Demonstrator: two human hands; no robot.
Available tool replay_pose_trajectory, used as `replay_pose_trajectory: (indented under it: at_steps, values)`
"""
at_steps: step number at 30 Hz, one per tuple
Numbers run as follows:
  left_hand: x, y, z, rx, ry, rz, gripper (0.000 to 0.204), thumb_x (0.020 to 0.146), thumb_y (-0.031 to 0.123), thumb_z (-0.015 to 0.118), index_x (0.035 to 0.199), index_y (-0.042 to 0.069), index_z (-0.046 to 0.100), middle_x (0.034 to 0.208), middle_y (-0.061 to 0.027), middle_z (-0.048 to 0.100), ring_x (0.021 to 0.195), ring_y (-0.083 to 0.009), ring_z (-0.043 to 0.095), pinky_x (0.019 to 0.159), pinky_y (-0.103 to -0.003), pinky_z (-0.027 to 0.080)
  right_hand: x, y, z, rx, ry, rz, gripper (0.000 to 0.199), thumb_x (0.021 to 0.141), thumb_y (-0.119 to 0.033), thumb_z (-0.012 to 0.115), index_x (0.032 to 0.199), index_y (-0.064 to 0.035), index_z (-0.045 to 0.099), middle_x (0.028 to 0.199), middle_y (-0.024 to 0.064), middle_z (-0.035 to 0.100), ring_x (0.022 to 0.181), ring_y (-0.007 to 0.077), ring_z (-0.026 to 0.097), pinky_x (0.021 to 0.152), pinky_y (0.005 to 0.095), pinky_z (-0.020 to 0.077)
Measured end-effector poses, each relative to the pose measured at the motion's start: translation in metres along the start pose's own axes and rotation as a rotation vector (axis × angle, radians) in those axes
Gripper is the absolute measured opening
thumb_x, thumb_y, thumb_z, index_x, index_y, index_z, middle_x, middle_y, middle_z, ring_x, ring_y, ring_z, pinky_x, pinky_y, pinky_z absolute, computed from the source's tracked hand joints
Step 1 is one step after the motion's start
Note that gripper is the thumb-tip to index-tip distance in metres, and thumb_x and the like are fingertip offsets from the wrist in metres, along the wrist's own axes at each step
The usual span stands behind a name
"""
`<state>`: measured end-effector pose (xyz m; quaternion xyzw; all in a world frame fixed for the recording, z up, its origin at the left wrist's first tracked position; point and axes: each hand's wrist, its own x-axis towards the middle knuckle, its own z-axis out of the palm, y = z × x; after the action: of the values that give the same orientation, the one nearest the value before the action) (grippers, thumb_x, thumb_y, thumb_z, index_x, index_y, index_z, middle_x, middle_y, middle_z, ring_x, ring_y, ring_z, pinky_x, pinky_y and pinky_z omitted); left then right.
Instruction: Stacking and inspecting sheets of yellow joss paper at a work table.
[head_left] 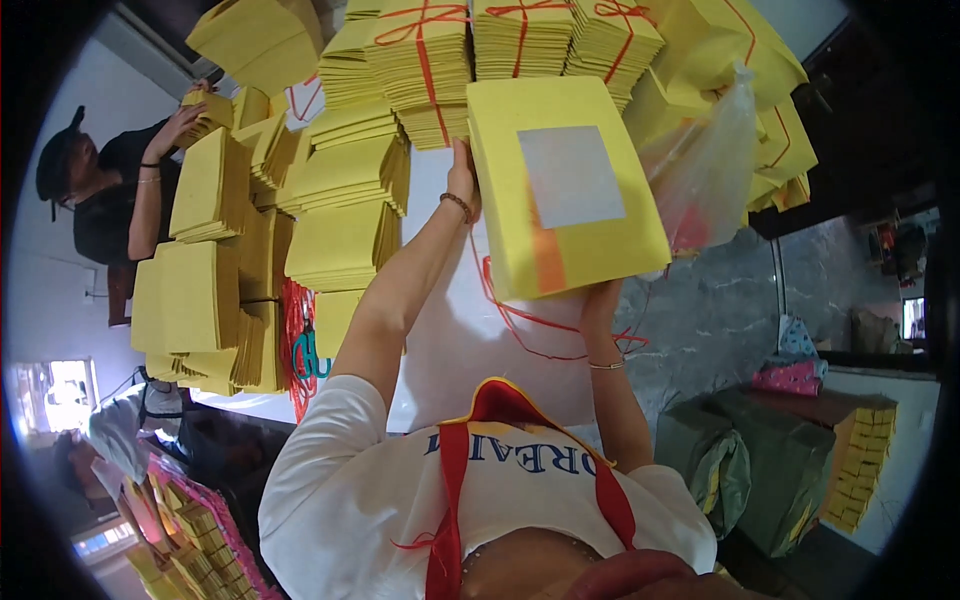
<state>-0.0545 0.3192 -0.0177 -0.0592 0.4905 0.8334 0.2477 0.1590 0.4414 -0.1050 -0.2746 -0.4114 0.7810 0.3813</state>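
Observation:
Both my hands hold a thick yellow paper bundle (500, 120) above the white table (440, 340). Its upper face carries a pale square patch (572, 178) and an orange strip. Against the bundle's left side, the fingers of my left hand (461, 180) are pressed. Near the lower right corner, my right hand (601, 308) supports it from below, its fingers mostly hidden by the bundle. A loose red cord (525, 335) lies on the table under the bundle, trailing toward my right wrist.
Stacks of folded yellow paper (340, 245) line the left; tied stacks (425, 70) stand at the back. Red cords (298, 330) and green-handled scissors (312, 357) hang near the left stacks. A plastic bag (710, 165) is at right. A co-worker's hand (178, 125) handles paper at far left.

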Motion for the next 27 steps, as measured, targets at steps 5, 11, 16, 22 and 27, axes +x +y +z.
replay_pose_trajectory:
  at_steps: [5,11,16,22,27]
  values:
    - [-0.02,-0.057,-0.058,-0.045,-0.163,-0.031,0.07,0.088,0.057,0.027,0.137,0.007,0.018,0.14,-0.0125,0.021,0.128,-0.0214,0.023,0.104,-0.033,0.021,0.023,-0.003,-0.027,-0.022,-0.226,0.119,0.042,0.094,-0.033,0.036,0.127,-0.0068,0.037,0.12,0.0054,0.047,0.112,0.0179,0.045,0.094,0.0322,0.0372]
    - [-0.032,-0.123,-0.085,0.093,-0.267,-0.146,0.071,0.09,0.055,0.02,0.14,0.011,-0.003,0.146,-0.0083,0.0,0.134,-0.0211,0.004,0.108,-0.032,0.008,0.057,0.019,-0.045,-0.502,-0.657,-0.116,0.042,0.091,-0.029,0.043,0.126,-0.006,0.038,0.12,0.0062,0.048,0.107,0.0197,0.049,0.087,0.0343,0.0443]
    - [0.02,-0.148,-0.115,-0.073,-0.332,-0.096,0.064,0.092,0.05,0.021,0.14,0.011,0.003,0.145,-0.007,0.009,0.132,-0.019,0.013,0.106,-0.03,0.016,0.052,0.031,-0.014,0.036,-0.433,0.332,0.042,0.092,-0.032,0.041,0.126,-0.0069,0.039,0.12,0.007,0.048,0.107,0.0206,0.049,0.087,0.035,0.0441]
    - [0.007,-0.11,-0.063,0.004,-0.294,-0.022,0.064,0.093,0.049,0.023,0.14,0.01,0.005,0.144,-0.0075,0.014,0.131,-0.0191,0.016,0.106,-0.029,0.017,0.067,0.031,-0.018,0.045,-0.441,0.284,0.045,0.091,-0.037,0.041,0.125,-0.0074,0.04,0.12,0.0065,0.049,0.105,0.0199,0.05,0.087,0.0358,0.0447]
    - [-0.008,-0.092,-0.049,0.04,-0.299,-0.05,0.066,0.092,0.05,0.025,0.14,0.008,0.007,0.143,-0.0075,0.016,0.129,-0.0197,0.02,0.105,-0.03,0.021,0.089,0.035,-0.028,-0.038,-0.529,0.263,0.043,0.09,-0.034,0.043,0.124,-0.0075,0.04,0.119,0.0057,0.049,0.103,0.0187,0.051,0.085,0.0358,0.0455]
